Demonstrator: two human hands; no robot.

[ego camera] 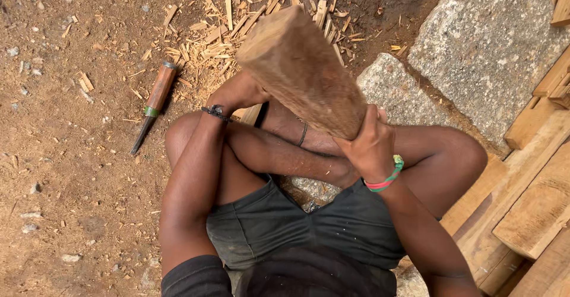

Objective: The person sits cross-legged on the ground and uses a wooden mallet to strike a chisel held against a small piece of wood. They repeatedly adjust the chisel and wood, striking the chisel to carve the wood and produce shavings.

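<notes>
My right hand (371,145) grips the narrow end of a thick wooden mallet (300,68), which is raised and points up-left over my knees. My left hand (237,92) reaches down past my left knee and is partly hidden behind the mallet head. Its fingers seem closed on a pale piece of wood (250,114), though the grip itself is hidden. I sit cross-legged in dark shorts, with a black band on the left wrist and a coloured band on the right.
A wooden-handled chisel (153,104) lies on the dirt to the left. Wood chips (225,24) are scattered ahead. Large grey stones (487,41) stand at the right, and planks (534,196) are stacked at the far right.
</notes>
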